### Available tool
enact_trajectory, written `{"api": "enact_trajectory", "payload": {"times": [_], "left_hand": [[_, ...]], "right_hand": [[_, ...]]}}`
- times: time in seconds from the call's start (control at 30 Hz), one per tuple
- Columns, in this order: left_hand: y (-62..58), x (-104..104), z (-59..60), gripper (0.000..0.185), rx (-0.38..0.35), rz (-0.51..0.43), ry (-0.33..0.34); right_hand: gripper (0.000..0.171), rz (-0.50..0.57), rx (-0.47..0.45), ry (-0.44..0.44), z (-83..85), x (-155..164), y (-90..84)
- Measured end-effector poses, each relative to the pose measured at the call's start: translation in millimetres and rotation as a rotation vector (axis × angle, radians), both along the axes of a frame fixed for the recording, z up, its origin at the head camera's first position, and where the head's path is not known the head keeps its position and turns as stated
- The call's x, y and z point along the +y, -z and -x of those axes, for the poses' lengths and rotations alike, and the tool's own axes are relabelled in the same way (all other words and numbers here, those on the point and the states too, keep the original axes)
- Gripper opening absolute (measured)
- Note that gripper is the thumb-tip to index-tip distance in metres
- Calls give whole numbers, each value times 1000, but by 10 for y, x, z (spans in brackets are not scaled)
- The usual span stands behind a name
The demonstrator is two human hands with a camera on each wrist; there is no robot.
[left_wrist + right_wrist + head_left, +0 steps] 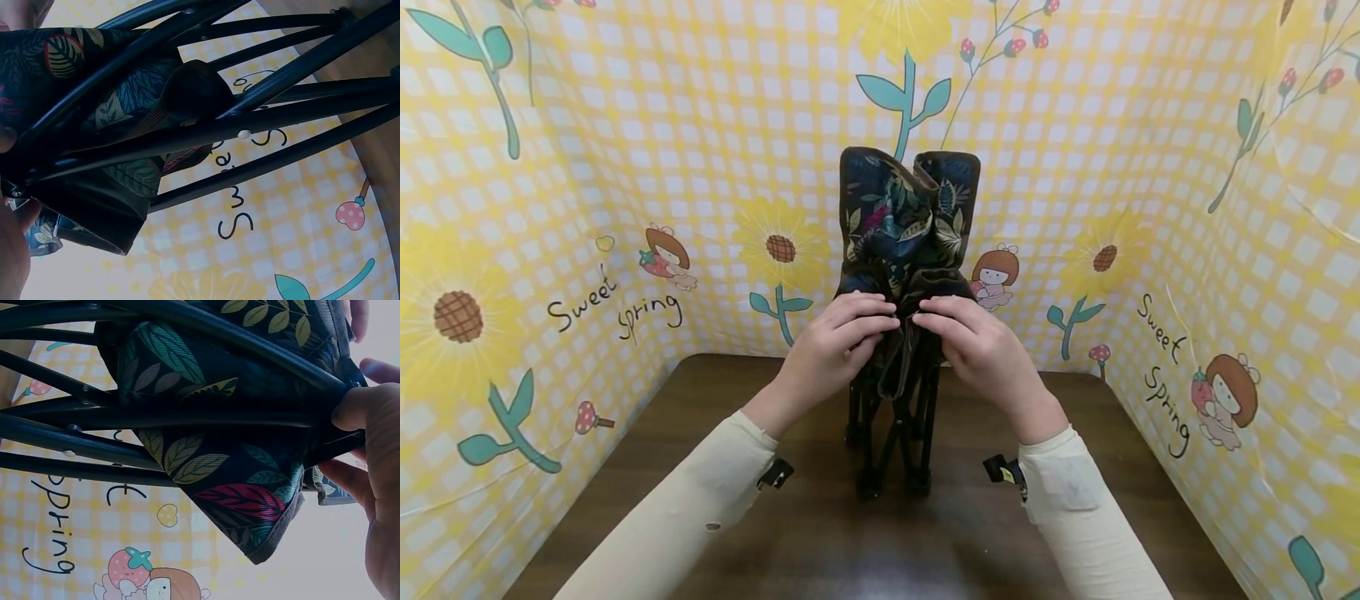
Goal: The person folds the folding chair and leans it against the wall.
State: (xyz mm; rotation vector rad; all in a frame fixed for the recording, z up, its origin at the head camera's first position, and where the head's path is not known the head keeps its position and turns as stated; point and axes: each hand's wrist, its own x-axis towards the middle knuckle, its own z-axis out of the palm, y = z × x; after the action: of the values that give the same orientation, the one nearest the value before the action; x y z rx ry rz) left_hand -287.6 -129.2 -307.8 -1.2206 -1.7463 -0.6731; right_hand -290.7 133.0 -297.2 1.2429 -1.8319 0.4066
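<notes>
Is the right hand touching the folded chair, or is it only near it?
Touching. In the right wrist view, the right hand has its thumb pressed on the folded chair frame with fingers curled round it. The head view shows both hands on the chair's top.

Head view looking down, wrist views close, sharing folded chair (904,275)

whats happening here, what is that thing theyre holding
A person is handling a small folding chair with dark leaf-print fabric and a black frame. It stands upright on the brown table, folded narrow, its legs close together. The left hand and right hand both grip the front of the seat area, fingers curled over fabric and frame. Yellow checked walls printed with sunflowers surround the table.
</notes>
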Motion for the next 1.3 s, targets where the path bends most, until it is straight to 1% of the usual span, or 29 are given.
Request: {"api": "enact_trajectory", "payload": {"times": [0.13, 0.3, 0.53, 0.7, 0.8, 0.97, 1.3], "left_hand": [[-13, 0, -11, 33, -3, 4, -6], [-21, -24, -17, 34, -18, 21, -13], [-17, -75, -48, 45, -56, 52, -50], [-5, -123, -73, 52, -87, 65, -86], [-16, -163, -94, 55, -91, 55, -101], [-25, -236, -111, 61, -97, 9, -108], [-30, -388, -198, 63, -200, -73, -128]], "right_hand": [[46, 7, -27, 17, -19, 21, -9], [46, 1, -38, 23, -26, 57, -11], [49, -9, -57, 55, -44, 145, 9], [54, 6, -71, 77, -77, 195, 43], [58, 31, -76, 89, -88, 223, 52], [61, 73, -85, 124, -109, 269, 58], [64, 130, -135, 157, -141, 380, 120]]}}
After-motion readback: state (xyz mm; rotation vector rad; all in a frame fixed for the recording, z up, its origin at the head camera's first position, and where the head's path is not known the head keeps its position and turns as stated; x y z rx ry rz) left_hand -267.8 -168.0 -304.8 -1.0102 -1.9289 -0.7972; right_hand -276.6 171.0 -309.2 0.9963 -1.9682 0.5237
